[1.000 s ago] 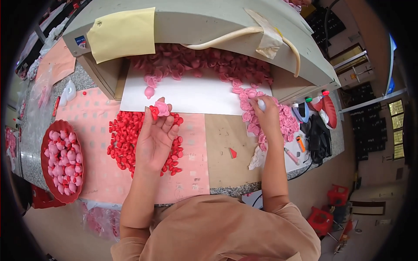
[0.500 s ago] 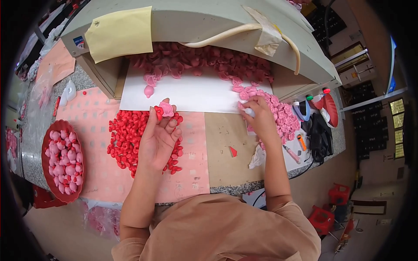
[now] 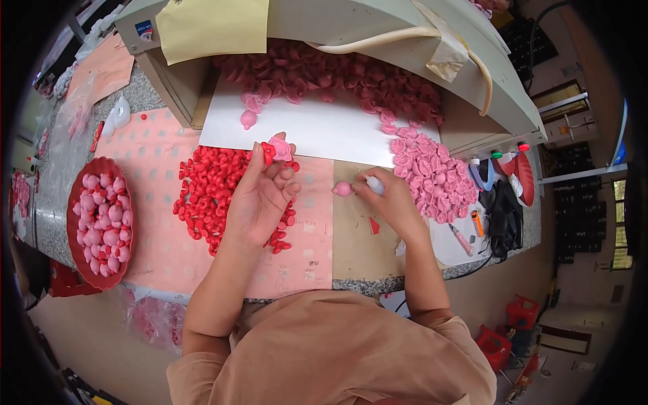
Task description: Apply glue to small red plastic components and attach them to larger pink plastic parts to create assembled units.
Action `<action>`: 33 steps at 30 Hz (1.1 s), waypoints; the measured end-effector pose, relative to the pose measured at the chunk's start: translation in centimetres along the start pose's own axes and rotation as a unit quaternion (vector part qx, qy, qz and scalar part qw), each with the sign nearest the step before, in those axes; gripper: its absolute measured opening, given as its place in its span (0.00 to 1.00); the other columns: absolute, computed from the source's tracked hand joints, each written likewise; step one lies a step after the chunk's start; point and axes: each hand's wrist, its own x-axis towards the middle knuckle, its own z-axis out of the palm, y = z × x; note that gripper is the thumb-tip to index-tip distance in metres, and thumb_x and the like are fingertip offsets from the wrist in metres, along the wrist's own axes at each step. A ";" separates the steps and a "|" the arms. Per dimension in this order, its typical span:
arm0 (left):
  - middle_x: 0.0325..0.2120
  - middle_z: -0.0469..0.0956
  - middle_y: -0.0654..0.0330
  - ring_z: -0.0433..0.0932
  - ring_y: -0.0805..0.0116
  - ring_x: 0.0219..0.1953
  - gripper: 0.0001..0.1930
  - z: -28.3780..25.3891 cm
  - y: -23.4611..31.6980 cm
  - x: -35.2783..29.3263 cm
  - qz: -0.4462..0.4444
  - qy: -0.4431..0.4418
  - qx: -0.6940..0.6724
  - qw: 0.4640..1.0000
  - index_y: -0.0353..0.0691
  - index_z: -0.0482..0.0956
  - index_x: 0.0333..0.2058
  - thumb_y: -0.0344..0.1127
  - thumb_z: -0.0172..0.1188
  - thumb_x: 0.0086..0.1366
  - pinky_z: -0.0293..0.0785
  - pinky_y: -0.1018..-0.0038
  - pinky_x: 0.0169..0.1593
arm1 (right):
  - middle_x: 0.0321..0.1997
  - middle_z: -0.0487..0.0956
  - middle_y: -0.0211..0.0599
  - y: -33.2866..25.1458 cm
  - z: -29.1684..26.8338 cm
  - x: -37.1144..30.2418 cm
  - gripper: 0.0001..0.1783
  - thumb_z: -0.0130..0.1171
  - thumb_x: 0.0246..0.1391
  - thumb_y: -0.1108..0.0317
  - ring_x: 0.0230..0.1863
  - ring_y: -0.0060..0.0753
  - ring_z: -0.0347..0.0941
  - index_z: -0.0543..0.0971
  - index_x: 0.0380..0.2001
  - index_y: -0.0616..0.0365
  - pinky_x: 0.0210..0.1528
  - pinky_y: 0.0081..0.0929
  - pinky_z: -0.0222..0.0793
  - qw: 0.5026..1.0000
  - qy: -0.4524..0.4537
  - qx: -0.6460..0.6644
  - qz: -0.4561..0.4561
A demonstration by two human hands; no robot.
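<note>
Pink bulb [image 3: 343, 189], at tips of right fingers [image 3: 368, 196], near bottle [image 3: 376, 185]

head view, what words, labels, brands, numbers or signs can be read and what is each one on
Small blue, white and red rectangular label on the grey boxy housing: printed characters, not transcribed here.
Flat pink patterned sheet: handwriting toward its lower right, too small to read.
Yellow rectangular paper: small dark mark near its top left, too small to read.
Black box-like stack: tiny pale marks, too blurred to read.

Pink sheet [image 3: 158, 250] on bench [image 3: 145, 84], apparently stone
</note>
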 end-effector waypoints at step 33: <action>0.41 0.74 0.62 0.74 0.72 0.41 0.17 -0.6 -4.2 -0.7 -0.098 -0.017 0.093 0.991 0.40 0.68 0.51 0.41 0.48 0.67 0.74 0.71 0.45 | 0.41 0.71 0.29 -2.7 1.3 -0.5 0.17 0.62 0.43 0.79 0.31 0.14 0.63 0.77 0.41 0.62 0.33 0.12 0.60 0.924 0.016 0.381 -0.021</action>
